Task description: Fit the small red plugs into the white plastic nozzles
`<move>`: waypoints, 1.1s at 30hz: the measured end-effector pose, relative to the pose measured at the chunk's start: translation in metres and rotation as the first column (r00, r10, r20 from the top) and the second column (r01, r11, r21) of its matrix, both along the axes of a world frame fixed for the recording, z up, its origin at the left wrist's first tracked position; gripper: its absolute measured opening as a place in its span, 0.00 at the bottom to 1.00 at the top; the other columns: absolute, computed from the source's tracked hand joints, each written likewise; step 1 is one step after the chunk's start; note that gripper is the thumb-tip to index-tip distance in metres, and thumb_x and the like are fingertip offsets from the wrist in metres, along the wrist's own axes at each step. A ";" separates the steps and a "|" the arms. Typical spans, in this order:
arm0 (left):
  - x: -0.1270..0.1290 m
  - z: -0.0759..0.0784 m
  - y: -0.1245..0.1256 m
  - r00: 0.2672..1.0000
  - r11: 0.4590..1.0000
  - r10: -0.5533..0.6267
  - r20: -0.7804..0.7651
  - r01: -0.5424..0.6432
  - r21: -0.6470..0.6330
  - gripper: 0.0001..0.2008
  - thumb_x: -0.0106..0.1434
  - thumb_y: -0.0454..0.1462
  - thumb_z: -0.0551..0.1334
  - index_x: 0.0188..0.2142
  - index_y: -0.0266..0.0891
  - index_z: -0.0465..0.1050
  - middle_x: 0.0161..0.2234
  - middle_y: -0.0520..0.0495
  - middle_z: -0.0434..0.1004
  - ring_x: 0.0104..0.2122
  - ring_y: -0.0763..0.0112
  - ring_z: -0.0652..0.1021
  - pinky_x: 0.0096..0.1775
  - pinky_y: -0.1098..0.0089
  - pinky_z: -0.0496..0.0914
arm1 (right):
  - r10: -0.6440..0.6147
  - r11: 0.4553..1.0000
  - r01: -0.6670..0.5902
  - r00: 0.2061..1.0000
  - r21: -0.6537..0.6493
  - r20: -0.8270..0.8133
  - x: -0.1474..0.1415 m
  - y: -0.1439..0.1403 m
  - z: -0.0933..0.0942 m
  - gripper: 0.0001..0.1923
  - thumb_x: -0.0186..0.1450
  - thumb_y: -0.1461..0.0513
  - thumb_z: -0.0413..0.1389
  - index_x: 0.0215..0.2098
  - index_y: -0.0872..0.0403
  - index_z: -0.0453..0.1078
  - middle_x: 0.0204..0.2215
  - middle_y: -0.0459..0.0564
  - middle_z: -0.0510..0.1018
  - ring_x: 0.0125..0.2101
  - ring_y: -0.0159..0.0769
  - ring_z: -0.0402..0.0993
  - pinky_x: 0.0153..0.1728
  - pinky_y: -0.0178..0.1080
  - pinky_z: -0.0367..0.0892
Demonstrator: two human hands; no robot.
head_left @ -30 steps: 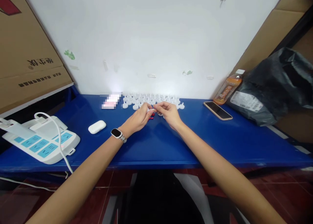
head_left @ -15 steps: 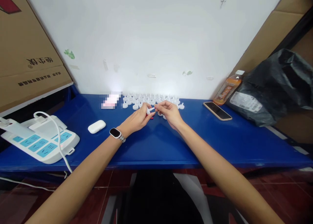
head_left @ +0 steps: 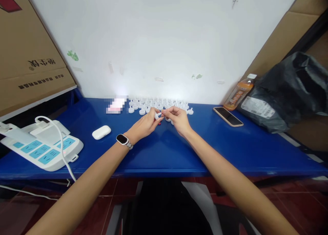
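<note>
My left hand (head_left: 148,121), with a watch (head_left: 122,139) on its wrist, is closed around a small white nozzle cap (head_left: 157,116) whose pointed tip faces right. The fingertips of my right hand (head_left: 178,118) are pinched together right at that tip. Whether they grip the tip or some tiny piece on it is too small to tell. Behind both hands stand many similar white caps (head_left: 142,111) in a loose cluster, several with their spouts upward. A bit of something red (head_left: 159,123) shows under the fingers, mostly hidden.
On the blue table (head_left: 164,156), a white earphone case (head_left: 101,132) and a power strip (head_left: 51,153) with a white cable lie left. To the right are a phone (head_left: 228,116), an orange drink bottle (head_left: 238,93) and a black plastic bag (head_left: 284,88). A white wall (head_left: 164,40) rises behind.
Both hands stay together in nearly the same place. The cap in my left hand has shifted very slightly, and my right fingertips have moved a little left along its tip.
</note>
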State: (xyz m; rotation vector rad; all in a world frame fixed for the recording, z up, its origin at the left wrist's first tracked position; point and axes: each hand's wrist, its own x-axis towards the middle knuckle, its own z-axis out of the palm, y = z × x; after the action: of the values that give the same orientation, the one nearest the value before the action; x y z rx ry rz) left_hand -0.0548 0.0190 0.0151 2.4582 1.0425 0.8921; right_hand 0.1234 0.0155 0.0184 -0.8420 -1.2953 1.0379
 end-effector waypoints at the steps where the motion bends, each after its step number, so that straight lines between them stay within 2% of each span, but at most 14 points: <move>1: 0.000 0.000 0.000 1.000 1.000 0.007 0.005 -0.007 -0.001 0.15 0.74 0.49 0.49 0.50 0.40 0.56 0.34 0.47 0.76 0.34 0.61 0.79 0.37 0.64 0.70 | -0.010 1.000 0.010 1.000 0.017 0.009 -0.001 0.000 -0.001 0.21 0.50 0.45 0.71 0.26 0.53 0.74 0.23 0.46 0.78 0.26 0.33 0.71 0.32 0.38 0.68; 7: 0.002 -0.005 0.003 0.998 1.000 0.017 0.063 -0.016 -0.007 0.15 0.74 0.49 0.50 0.49 0.40 0.57 0.35 0.45 0.76 0.36 0.61 0.79 0.40 0.62 0.71 | -0.060 0.997 0.056 0.996 0.052 0.069 -0.005 -0.004 -0.004 0.22 0.53 0.42 0.67 0.28 0.51 0.73 0.28 0.49 0.80 0.31 0.36 0.74 0.36 0.40 0.70; 12: 0.006 -0.003 0.000 0.999 1.000 -0.006 0.054 0.007 -0.015 0.17 0.74 0.48 0.50 0.53 0.40 0.57 0.37 0.44 0.76 0.34 0.61 0.79 0.39 0.62 0.72 | -0.013 1.000 0.012 0.998 0.021 0.054 -0.004 -0.002 0.001 0.25 0.53 0.42 0.67 0.27 0.51 0.66 0.25 0.45 0.76 0.27 0.32 0.72 0.34 0.38 0.69; 16: 0.005 -0.002 0.000 0.999 1.000 0.021 0.030 -0.021 0.003 0.23 0.72 0.50 0.53 0.58 0.39 0.57 0.38 0.44 0.76 0.35 0.61 0.79 0.38 0.62 0.71 | 0.069 0.998 -0.070 0.993 0.001 0.093 0.006 0.002 0.003 0.22 0.53 0.45 0.68 0.30 0.52 0.68 0.23 0.44 0.75 0.24 0.31 0.69 0.29 0.36 0.66; 19: -0.002 -0.003 0.005 0.999 0.999 0.037 0.001 -0.037 0.028 0.27 0.69 0.50 0.58 0.60 0.40 0.57 0.40 0.44 0.75 0.36 0.63 0.77 0.38 0.64 0.70 | 0.013 0.999 -0.022 0.975 0.036 0.222 0.019 0.007 0.001 0.16 0.57 0.50 0.65 0.30 0.52 0.68 0.23 0.44 0.74 0.23 0.31 0.68 0.27 0.36 0.63; 22: -0.013 -0.004 0.014 0.999 0.997 0.046 0.003 -0.046 0.061 0.19 0.69 0.46 0.57 0.55 0.41 0.64 0.41 0.45 0.74 0.36 0.65 0.76 0.39 0.64 0.70 | -0.090 0.993 0.048 0.890 0.105 0.448 0.030 0.010 -0.004 0.08 0.59 0.58 0.61 0.30 0.53 0.68 0.22 0.44 0.74 0.22 0.31 0.67 0.26 0.35 0.60; 24: -0.019 -0.004 0.019 0.997 0.994 0.070 0.015 -0.071 0.081 0.13 0.71 0.43 0.54 0.49 0.40 0.68 0.40 0.45 0.74 0.36 0.66 0.75 0.40 0.64 0.70 | -0.132 0.987 0.052 0.799 0.150 0.587 0.033 0.011 -0.006 0.04 0.59 0.61 0.59 0.30 0.53 0.69 0.23 0.44 0.74 0.23 0.31 0.67 0.27 0.35 0.60; 26: -0.023 -0.004 0.023 0.995 0.991 0.096 0.017 -0.098 0.095 0.11 0.71 0.42 0.53 0.45 0.40 0.70 0.40 0.45 0.74 0.36 0.66 0.75 0.41 0.63 0.70 | -0.152 0.982 0.033 0.711 0.183 0.686 0.035 0.011 -0.006 0.01 0.59 0.64 0.58 0.30 0.53 0.70 0.24 0.45 0.76 0.25 0.32 0.69 0.29 0.36 0.61; 29: -0.024 -0.005 0.026 0.991 0.986 0.134 -0.001 -0.133 0.105 0.11 0.71 0.42 0.53 0.42 0.40 0.71 0.41 0.44 0.74 0.37 0.65 0.75 0.41 0.63 0.69 | -0.189 0.975 0.021 0.590 0.219 0.785 0.036 0.010 -0.004 0.03 0.60 0.66 0.56 0.30 0.53 0.71 0.26 0.46 0.79 0.28 0.34 0.71 0.32 0.37 0.62; 33: -0.025 -0.005 0.027 0.983 0.980 0.180 -0.026 -0.177 0.092 0.12 0.72 0.42 0.51 0.41 0.40 0.71 0.42 0.43 0.76 0.38 0.63 0.76 0.40 0.62 0.69 | -0.288 0.955 0.067 0.439 0.289 0.851 0.037 0.008 0.002 0.04 0.62 0.65 0.56 0.33 0.53 0.73 0.29 0.48 0.80 0.32 0.38 0.73 0.39 0.40 0.61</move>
State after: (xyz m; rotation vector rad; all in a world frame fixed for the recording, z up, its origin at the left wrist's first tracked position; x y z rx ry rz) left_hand -0.0801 0.0458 0.0102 2.4903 1.2785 0.9728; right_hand 0.1602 0.0235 0.0205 -1.4149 -2.0955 0.1745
